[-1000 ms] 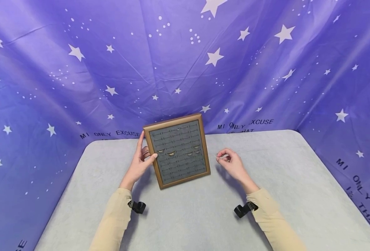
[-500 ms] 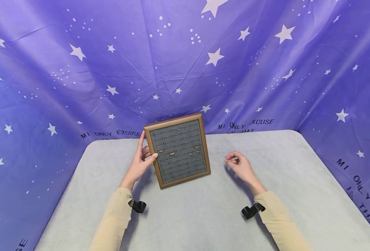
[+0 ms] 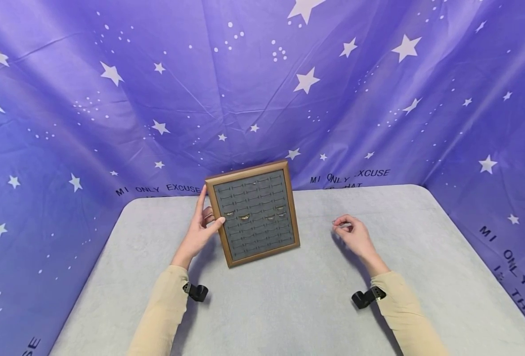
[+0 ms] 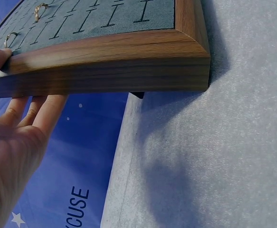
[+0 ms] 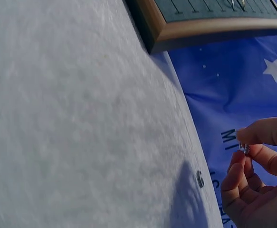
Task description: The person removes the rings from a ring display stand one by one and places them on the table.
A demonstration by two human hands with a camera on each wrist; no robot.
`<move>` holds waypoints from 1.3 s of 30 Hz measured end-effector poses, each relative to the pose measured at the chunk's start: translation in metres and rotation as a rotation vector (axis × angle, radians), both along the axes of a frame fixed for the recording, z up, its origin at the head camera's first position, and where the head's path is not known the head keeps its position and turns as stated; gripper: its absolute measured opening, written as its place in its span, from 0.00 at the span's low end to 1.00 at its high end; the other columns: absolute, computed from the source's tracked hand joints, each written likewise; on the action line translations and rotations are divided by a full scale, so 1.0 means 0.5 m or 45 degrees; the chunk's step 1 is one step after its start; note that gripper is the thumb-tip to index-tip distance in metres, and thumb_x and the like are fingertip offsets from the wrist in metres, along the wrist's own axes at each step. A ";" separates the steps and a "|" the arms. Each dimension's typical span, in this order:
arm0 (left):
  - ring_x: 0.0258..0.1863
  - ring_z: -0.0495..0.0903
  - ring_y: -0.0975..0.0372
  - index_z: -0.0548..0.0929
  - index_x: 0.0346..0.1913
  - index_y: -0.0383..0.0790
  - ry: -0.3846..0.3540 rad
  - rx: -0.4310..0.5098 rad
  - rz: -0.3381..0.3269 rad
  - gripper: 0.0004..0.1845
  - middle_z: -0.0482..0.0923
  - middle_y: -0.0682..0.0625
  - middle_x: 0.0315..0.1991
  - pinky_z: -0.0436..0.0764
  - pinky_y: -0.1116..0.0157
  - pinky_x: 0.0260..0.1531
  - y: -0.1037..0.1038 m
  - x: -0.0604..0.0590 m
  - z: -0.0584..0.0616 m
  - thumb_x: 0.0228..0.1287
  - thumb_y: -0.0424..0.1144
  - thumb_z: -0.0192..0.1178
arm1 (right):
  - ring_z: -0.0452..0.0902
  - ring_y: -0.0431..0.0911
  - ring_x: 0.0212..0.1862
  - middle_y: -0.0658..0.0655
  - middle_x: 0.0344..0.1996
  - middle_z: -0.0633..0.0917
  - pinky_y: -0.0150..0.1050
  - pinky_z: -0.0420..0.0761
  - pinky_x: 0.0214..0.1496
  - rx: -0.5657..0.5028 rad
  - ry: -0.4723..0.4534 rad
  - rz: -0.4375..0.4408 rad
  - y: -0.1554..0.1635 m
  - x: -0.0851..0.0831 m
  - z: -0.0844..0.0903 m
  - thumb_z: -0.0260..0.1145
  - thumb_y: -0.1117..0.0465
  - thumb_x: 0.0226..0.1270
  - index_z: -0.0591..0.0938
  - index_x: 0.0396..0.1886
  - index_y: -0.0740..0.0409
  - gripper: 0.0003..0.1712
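Right of the propped wood-framed grey ring board (image 3: 254, 213), gripped by the left hand (image 3: 198, 231), the right hand (image 3: 355, 236) pinches a small silvery ring (image 5: 245, 148), four rings already seated, most slots unfilled.

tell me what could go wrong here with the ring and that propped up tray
The ring is tiny and only pinched at the right hand fingertips above the table; a slip could send it rolling off.
The ring tray stands tilted, steadied by the left hand at its edge; letting go might tip it and shake loose the rings seated in its slots.
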State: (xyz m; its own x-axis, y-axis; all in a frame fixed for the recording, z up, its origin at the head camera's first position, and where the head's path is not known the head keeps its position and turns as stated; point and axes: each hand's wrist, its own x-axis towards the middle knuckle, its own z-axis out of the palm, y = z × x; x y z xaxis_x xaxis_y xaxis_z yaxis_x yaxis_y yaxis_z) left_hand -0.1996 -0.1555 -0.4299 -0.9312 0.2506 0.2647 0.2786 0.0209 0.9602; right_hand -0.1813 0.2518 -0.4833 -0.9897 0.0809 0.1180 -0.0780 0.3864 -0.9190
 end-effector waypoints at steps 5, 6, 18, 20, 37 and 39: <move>0.49 0.77 0.61 0.38 0.78 0.55 0.006 -0.010 0.008 0.51 0.71 0.29 0.57 0.78 0.66 0.51 0.000 -0.001 0.000 0.65 0.23 0.58 | 0.71 0.39 0.18 0.68 0.38 0.81 0.31 0.70 0.13 0.031 -0.019 -0.013 0.015 -0.003 0.001 0.64 0.72 0.63 0.77 0.39 0.73 0.08; 0.50 0.77 0.61 0.38 0.78 0.55 0.004 -0.012 0.011 0.51 0.71 0.29 0.57 0.77 0.66 0.51 0.000 0.000 0.000 0.65 0.23 0.58 | 0.70 0.39 0.18 0.67 0.38 0.81 0.31 0.71 0.13 0.043 -0.024 -0.019 0.018 -0.004 0.002 0.64 0.72 0.63 0.77 0.40 0.73 0.08; 0.50 0.76 0.63 0.38 0.78 0.54 0.006 -0.018 0.014 0.51 0.69 0.31 0.58 0.76 0.66 0.52 -0.002 -0.001 0.000 0.65 0.23 0.58 | 0.70 0.35 0.19 0.57 0.27 0.81 0.29 0.72 0.20 0.159 -0.012 -0.094 0.053 -0.021 -0.007 0.65 0.71 0.60 0.79 0.37 0.70 0.07; 0.49 0.76 0.63 0.38 0.78 0.54 0.009 -0.011 0.009 0.51 0.70 0.31 0.57 0.76 0.67 0.51 -0.002 -0.001 0.000 0.65 0.23 0.58 | 0.70 0.35 0.19 0.58 0.27 0.81 0.30 0.72 0.20 0.174 -0.017 -0.104 0.058 -0.023 -0.009 0.65 0.71 0.61 0.79 0.37 0.70 0.07; 0.49 0.77 0.61 0.38 0.78 0.55 0.021 -0.002 -0.012 0.50 0.71 0.29 0.57 0.77 0.65 0.51 -0.003 -0.003 -0.003 0.65 0.22 0.57 | 0.71 0.38 0.27 0.64 0.32 0.82 0.29 0.71 0.27 0.288 0.016 -0.106 0.088 -0.044 -0.019 0.65 0.70 0.61 0.80 0.36 0.71 0.06; 0.49 0.77 0.61 0.38 0.78 0.55 0.025 -0.008 -0.010 0.51 0.71 0.29 0.56 0.77 0.65 0.51 -0.003 -0.003 -0.004 0.65 0.22 0.57 | 0.71 0.41 0.29 0.64 0.32 0.83 0.29 0.70 0.30 0.305 0.029 -0.112 0.089 -0.048 -0.023 0.65 0.71 0.60 0.81 0.35 0.71 0.06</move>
